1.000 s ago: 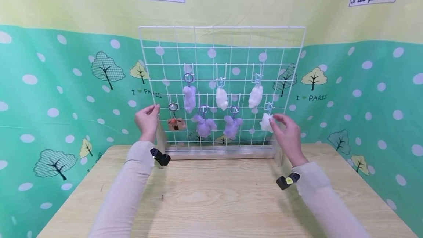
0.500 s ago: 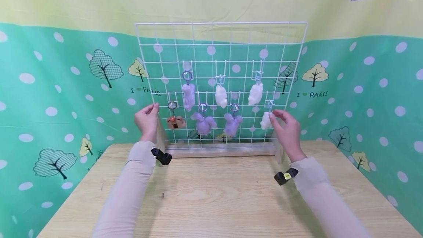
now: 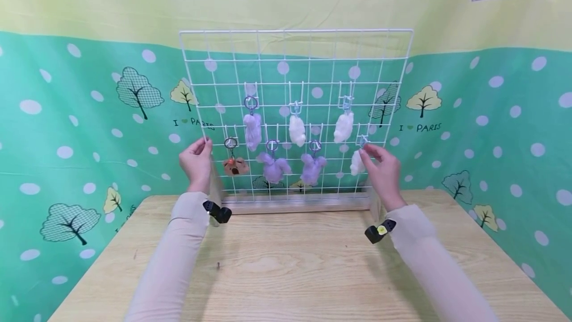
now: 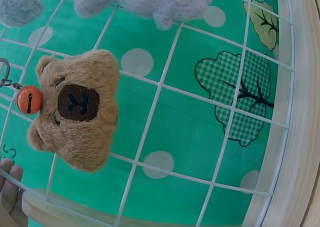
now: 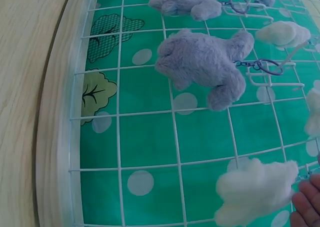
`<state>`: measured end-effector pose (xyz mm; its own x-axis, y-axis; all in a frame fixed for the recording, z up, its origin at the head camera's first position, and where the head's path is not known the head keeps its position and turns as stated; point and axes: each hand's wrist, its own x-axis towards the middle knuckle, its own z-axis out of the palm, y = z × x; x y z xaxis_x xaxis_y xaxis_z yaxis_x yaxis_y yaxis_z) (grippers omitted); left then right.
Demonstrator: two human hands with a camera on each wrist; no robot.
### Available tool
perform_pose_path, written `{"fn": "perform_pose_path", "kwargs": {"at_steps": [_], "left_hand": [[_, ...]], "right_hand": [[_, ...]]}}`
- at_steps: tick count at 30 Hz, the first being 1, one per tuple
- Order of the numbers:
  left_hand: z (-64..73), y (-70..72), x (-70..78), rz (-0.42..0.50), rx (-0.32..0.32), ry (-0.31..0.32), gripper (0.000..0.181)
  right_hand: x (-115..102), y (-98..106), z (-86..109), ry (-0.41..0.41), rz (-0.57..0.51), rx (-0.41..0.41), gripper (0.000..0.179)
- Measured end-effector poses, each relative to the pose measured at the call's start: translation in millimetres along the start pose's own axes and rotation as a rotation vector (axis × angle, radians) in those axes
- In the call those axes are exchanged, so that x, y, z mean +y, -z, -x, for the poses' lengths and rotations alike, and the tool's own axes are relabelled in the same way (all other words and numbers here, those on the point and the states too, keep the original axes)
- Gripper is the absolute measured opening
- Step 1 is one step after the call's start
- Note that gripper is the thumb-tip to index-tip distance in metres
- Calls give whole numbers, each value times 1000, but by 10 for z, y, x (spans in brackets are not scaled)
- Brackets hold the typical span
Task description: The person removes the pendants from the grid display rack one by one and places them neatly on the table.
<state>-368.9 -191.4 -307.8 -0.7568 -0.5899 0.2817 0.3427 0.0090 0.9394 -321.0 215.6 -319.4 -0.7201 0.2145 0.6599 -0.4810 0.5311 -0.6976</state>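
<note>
A white wire grid rack [image 3: 286,59] stands upright in a wooden base, with plush keychains hanging from its hooks. My left hand [image 3: 196,164] pinches the rack's left side wire, beside the brown bear keychain [image 3: 235,166] with its orange bell [image 4: 30,100]. At the lower right, my right hand [image 3: 383,173] pinches the top of a white plush keychain [image 3: 357,163] near its light blue clasp [image 3: 363,140]; its fingertips partly cover it. Between the hands hang purple plush keychains [image 3: 273,169], and two more white ones [image 3: 297,130] hang higher up.
The rack's wooden base [image 3: 295,205] rests toward the back of a wooden table [image 3: 286,267]. A tiny dark speck [image 3: 218,265] lies on the tabletop. A green and yellow printed curtain [image 3: 89,163] hangs close behind the rack and at both sides.
My right hand has shifted slightly up and left, from the white plush's side toward its clasp. My left hand keeps its place on the side wire. The head view has shifted slightly.
</note>
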Motion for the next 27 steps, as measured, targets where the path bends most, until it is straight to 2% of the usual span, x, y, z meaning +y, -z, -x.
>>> {"fn": "perform_pose_path", "kwargs": {"at_steps": [7,13,19,27], "left_hand": [[-2,-7,29,2,8,-19,24],[-23,-21,18,3,22,-8,23],[-43,-34,10,12,18,-4,23],[-48,-16,2,18,12,16,24]], "right_hand": [[-47,-69,-81,-52,0,57,31],[-43,-105,-122,-98,-10,113,31],[-24,-154,-147,-109,10,169,30],[-38,-189,-154,-108,-3,177,28]]}}
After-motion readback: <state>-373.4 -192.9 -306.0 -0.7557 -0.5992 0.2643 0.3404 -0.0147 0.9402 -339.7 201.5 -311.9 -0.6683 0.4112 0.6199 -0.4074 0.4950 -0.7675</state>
